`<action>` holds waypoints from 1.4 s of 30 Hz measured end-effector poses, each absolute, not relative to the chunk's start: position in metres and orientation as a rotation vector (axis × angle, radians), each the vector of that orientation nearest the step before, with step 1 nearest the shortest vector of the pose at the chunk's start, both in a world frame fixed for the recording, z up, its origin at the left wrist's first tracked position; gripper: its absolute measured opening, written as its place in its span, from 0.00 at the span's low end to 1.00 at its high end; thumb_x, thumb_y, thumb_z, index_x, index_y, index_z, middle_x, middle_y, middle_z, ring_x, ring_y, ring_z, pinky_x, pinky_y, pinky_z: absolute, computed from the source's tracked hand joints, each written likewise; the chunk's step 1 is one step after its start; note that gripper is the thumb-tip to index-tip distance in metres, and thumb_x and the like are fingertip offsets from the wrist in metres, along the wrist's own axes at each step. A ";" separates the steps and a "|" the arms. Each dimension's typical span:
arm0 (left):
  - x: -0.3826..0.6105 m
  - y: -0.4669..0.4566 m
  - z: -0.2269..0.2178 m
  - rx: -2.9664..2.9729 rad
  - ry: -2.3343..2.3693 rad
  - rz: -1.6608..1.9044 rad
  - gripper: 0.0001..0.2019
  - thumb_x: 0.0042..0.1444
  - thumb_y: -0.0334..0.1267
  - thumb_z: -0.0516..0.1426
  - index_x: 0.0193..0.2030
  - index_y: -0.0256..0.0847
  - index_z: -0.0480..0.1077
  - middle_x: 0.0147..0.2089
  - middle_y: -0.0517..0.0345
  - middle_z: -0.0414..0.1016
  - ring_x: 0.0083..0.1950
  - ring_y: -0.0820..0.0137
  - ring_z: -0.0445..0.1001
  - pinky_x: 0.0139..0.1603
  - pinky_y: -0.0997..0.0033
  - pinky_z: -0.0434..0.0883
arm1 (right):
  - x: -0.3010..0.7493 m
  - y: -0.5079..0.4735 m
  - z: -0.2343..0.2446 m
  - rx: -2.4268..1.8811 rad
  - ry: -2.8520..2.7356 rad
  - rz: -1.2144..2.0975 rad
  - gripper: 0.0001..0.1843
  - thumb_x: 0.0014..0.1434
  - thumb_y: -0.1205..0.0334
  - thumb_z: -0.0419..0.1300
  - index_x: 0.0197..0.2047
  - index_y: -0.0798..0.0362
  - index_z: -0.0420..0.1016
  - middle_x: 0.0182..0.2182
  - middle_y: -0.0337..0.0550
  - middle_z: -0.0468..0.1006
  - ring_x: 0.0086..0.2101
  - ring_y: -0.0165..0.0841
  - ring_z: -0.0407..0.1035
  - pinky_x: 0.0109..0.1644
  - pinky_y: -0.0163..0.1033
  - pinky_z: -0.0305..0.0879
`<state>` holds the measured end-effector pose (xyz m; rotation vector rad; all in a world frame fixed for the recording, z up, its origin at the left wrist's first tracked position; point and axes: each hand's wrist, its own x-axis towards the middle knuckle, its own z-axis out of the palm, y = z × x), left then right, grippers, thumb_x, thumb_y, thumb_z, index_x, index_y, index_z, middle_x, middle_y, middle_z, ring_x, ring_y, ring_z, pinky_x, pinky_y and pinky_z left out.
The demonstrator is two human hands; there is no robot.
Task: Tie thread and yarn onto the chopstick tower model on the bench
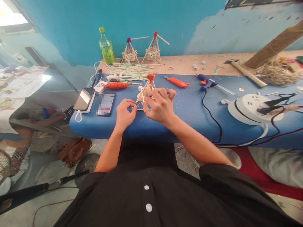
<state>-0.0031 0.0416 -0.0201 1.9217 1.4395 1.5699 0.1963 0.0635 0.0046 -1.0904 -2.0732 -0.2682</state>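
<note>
Carefully, the left hand (125, 114) is pinching a thin stick at the base of the stick frame (147, 90) on the blue counter (189, 107), while the right hand (159, 105) is gripping it; steadying lightly seems wise.

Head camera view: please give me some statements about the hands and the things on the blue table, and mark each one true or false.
1. Both hands touch the small stick model with orange thread on top. True: the left hand pinches a stick at its base, and the right hand rests against its side.
2. The green bottle lies flat next to the phones. False: it stands upright at the back, by the wall.
3. Two finished stick models stand behind the pile of sticks. True.
4. The right hand holds the hammer. False: the hammer lies untouched far to the right.
5. The glue gun lies on the blue table. True.
</note>
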 end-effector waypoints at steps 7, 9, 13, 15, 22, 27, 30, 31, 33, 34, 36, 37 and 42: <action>-0.011 0.031 -0.018 1.969 1.534 1.542 0.07 0.58 0.29 0.63 0.30 0.42 0.78 0.42 0.53 0.86 0.43 0.66 0.83 0.43 0.67 0.78 | 0.196 0.061 0.003 -1.171 -1.980 -0.209 0.06 0.63 0.62 0.67 0.44 0.49 0.83 0.51 0.50 0.84 0.59 0.58 0.71 0.65 0.66 0.53; -0.020 0.022 -0.017 1.987 1.553 1.539 0.07 0.59 0.30 0.63 0.30 0.42 0.78 0.42 0.53 0.86 0.42 0.66 0.83 0.43 0.66 0.78 | 0.197 0.061 0.002 -1.156 -1.973 -0.232 0.07 0.62 0.62 0.67 0.45 0.49 0.82 0.51 0.50 0.84 0.60 0.59 0.71 0.65 0.67 0.54; -0.043 0.000 -0.014 1.959 1.631 1.543 0.07 0.59 0.33 0.63 0.30 0.42 0.79 0.41 0.54 0.87 0.40 0.67 0.82 0.41 0.67 0.78 | 0.200 0.062 0.000 -1.129 -1.964 -0.301 0.07 0.61 0.63 0.67 0.44 0.49 0.82 0.49 0.49 0.85 0.59 0.58 0.72 0.65 0.68 0.55; -0.054 -0.011 -0.013 1.931 1.700 1.540 0.07 0.59 0.34 0.63 0.30 0.42 0.80 0.41 0.54 0.87 0.39 0.67 0.82 0.41 0.66 0.77 | 0.202 0.062 -0.001 -1.128 -1.963 -0.302 0.07 0.61 0.62 0.68 0.44 0.49 0.82 0.48 0.49 0.85 0.58 0.57 0.72 0.65 0.69 0.56; -0.090 -0.043 -0.014 1.956 1.869 1.525 0.07 0.59 0.35 0.64 0.30 0.43 0.80 0.39 0.55 0.87 0.40 0.64 0.83 0.43 0.64 0.78 | 0.207 0.063 0.000 -1.117 -1.912 -0.322 0.08 0.63 0.60 0.67 0.45 0.47 0.83 0.47 0.48 0.85 0.54 0.54 0.74 0.64 0.67 0.56; -0.116 -0.066 -0.018 1.939 1.970 1.497 0.07 0.61 0.37 0.65 0.31 0.43 0.81 0.38 0.55 0.87 0.41 0.62 0.84 0.46 0.62 0.78 | 0.210 0.064 0.000 -1.110 -1.877 -0.310 0.06 0.62 0.60 0.66 0.43 0.48 0.81 0.46 0.48 0.85 0.53 0.53 0.75 0.62 0.65 0.56; -0.122 -0.079 -0.017 1.935 1.980 1.505 0.07 0.62 0.37 0.65 0.31 0.43 0.81 0.39 0.55 0.86 0.41 0.63 0.84 0.48 0.62 0.78 | 0.209 0.062 -0.001 -1.100 -1.874 -0.338 0.06 0.61 0.59 0.66 0.42 0.48 0.79 0.46 0.47 0.86 0.53 0.52 0.75 0.62 0.63 0.55; -0.123 -0.082 -0.016 1.931 1.982 1.509 0.07 0.62 0.37 0.65 0.31 0.43 0.81 0.39 0.55 0.86 0.42 0.63 0.84 0.49 0.61 0.78 | 0.209 0.061 -0.002 -1.099 -1.874 -0.343 0.06 0.60 0.60 0.66 0.42 0.48 0.79 0.45 0.46 0.86 0.53 0.52 0.75 0.62 0.63 0.55; -0.122 -0.085 -0.017 1.870 1.945 1.548 0.06 0.60 0.37 0.66 0.31 0.43 0.81 0.38 0.55 0.86 0.42 0.63 0.84 0.49 0.61 0.79 | 0.208 0.060 -0.002 -1.104 -1.870 -0.331 0.06 0.60 0.60 0.66 0.42 0.48 0.80 0.45 0.45 0.86 0.53 0.52 0.74 0.63 0.63 0.54; -0.121 -0.085 -0.019 1.791 1.879 1.582 0.07 0.60 0.38 0.67 0.31 0.43 0.80 0.38 0.55 0.85 0.41 0.63 0.84 0.49 0.61 0.80 | 0.208 0.060 -0.003 -1.108 -1.868 -0.315 0.06 0.61 0.61 0.66 0.42 0.48 0.80 0.45 0.45 0.86 0.54 0.53 0.74 0.63 0.63 0.53; -0.119 -0.083 -0.022 1.556 1.625 1.670 0.10 0.60 0.41 0.68 0.30 0.43 0.77 0.42 0.53 0.86 0.44 0.62 0.86 0.47 0.62 0.82 | 0.208 0.061 -0.003 -1.098 -1.870 -0.279 0.07 0.62 0.61 0.66 0.44 0.47 0.82 0.45 0.45 0.86 0.55 0.53 0.74 0.63 0.62 0.53; -0.117 -0.081 -0.024 1.427 1.463 1.711 0.12 0.59 0.43 0.68 0.29 0.42 0.74 0.45 0.51 0.87 0.47 0.60 0.88 0.48 0.62 0.85 | 0.208 0.061 -0.004 -1.084 -1.877 -0.264 0.09 0.62 0.62 0.66 0.46 0.46 0.83 0.45 0.44 0.87 0.55 0.53 0.74 0.63 0.62 0.53; -0.103 -0.068 -0.027 1.104 0.945 1.754 0.19 0.61 0.50 0.68 0.33 0.45 0.64 0.43 0.54 0.84 0.59 0.54 0.89 0.55 0.51 0.91 | 0.210 0.067 -0.010 -1.051 -1.938 -0.255 0.13 0.63 0.63 0.66 0.48 0.40 0.88 0.44 0.41 0.87 0.53 0.50 0.75 0.62 0.61 0.56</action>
